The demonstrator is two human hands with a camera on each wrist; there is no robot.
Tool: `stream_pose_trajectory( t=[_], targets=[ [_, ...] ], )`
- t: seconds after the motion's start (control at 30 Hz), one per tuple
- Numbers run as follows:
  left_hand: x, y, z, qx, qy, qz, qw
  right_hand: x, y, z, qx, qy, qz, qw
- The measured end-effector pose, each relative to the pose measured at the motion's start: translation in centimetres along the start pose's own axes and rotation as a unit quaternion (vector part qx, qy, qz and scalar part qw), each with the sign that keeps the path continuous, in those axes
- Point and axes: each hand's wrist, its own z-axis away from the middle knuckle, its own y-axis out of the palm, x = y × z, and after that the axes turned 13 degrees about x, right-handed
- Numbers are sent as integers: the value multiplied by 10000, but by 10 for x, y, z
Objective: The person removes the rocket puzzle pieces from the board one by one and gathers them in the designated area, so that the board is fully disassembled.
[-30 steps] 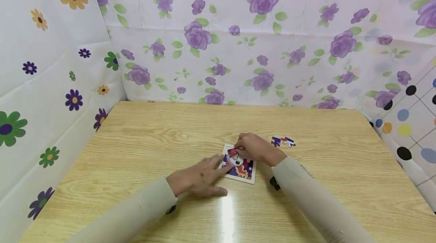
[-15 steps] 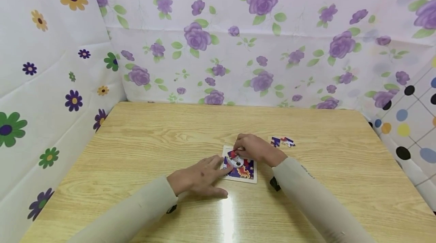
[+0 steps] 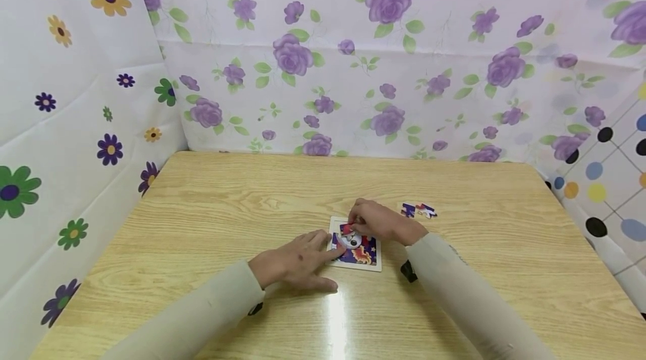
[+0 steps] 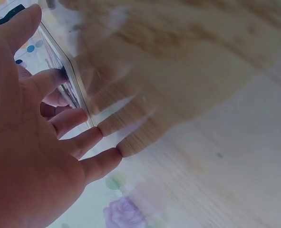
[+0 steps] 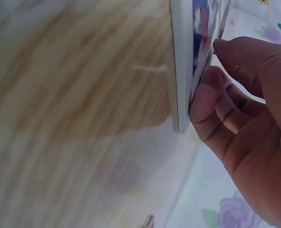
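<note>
A small jigsaw puzzle in a white-framed tray (image 3: 379,259) lies flat on the table, its picture purple, red and white. My left hand (image 3: 301,263) reaches in from the left with fingers extended; its index finger lies on the picture and other fingertips are at the tray's left edge. In the left wrist view the fingers (image 4: 100,166) are spread and touch the tabletop beside the tray. My right hand (image 3: 375,220) pinches a red and purple puzzle piece (image 3: 346,230) over the top part of the picture. In the right wrist view its fingertips are close against the tray edge (image 5: 180,71).
Two loose puzzle pieces, one mostly purple (image 3: 409,210) and one white, red and purple (image 3: 426,211), lie on the wooden table (image 3: 242,197) beyond the right hand. A flowered cloth (image 3: 292,96) hangs along the table's back edge, with more patterned cloth at both sides.
The right hand has turned and shifted the pinched puzzle piece slightly over the top of the picture. The tray has turned a little. The left hand has stayed nearly in place.
</note>
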Motion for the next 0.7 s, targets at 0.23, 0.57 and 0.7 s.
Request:
stream_pose_trajectory(
  t=[0.23, 0.57, 0.7],
  targets=[
    [1, 1, -1, -10, 3, -108, 9999, -12, -5, 11, -223, -54, -786, 9966],
    [2, 2, -1, 8, -15, -27, 10000, -30, -4, 27, -703, -149, -1546, 9854],
    [3, 2, -1, 6, 6, -14, 10000, -39, -4, 34, -849, -51, -1568, 9840]
  ],
)
